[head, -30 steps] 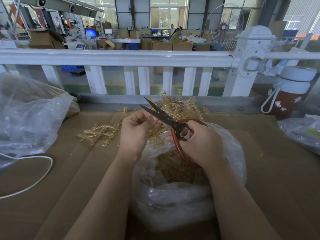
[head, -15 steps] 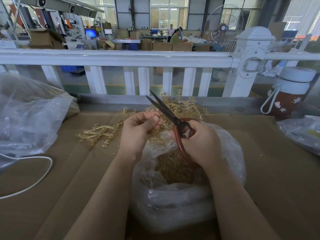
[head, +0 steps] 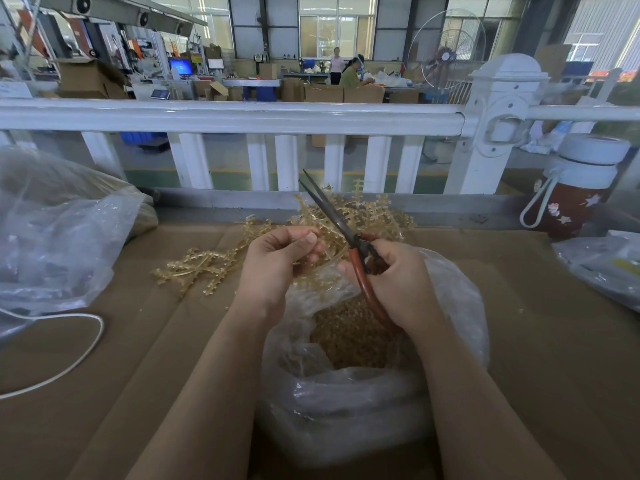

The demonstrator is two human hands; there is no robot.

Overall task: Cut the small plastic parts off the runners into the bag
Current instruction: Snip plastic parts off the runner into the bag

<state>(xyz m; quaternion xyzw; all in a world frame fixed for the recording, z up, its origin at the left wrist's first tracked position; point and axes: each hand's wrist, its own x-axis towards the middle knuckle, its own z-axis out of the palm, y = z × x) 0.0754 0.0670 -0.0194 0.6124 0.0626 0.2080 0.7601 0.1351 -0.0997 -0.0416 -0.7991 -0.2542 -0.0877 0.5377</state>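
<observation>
At frame centre the left hand (head: 277,268) pinches a runner (head: 320,259) over the bag (head: 457,306), already holding many cut parts (head: 349,337), the right hand (head: 398,282) grips the scissors (head: 341,223), and more runners (head: 204,268) wait on the surface (head: 554,358).

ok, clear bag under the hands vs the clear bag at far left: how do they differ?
The clear plastic bag under the hands stands open-mouthed, showing loose amber cut parts; the crumpled clear plastic bag at far left lies slumped, its contents unclear.

The first sits centred on the brown cardboard surface; the second is cut off by the frame's left edge.

Both are thin, translucent and wrinkled.
</observation>
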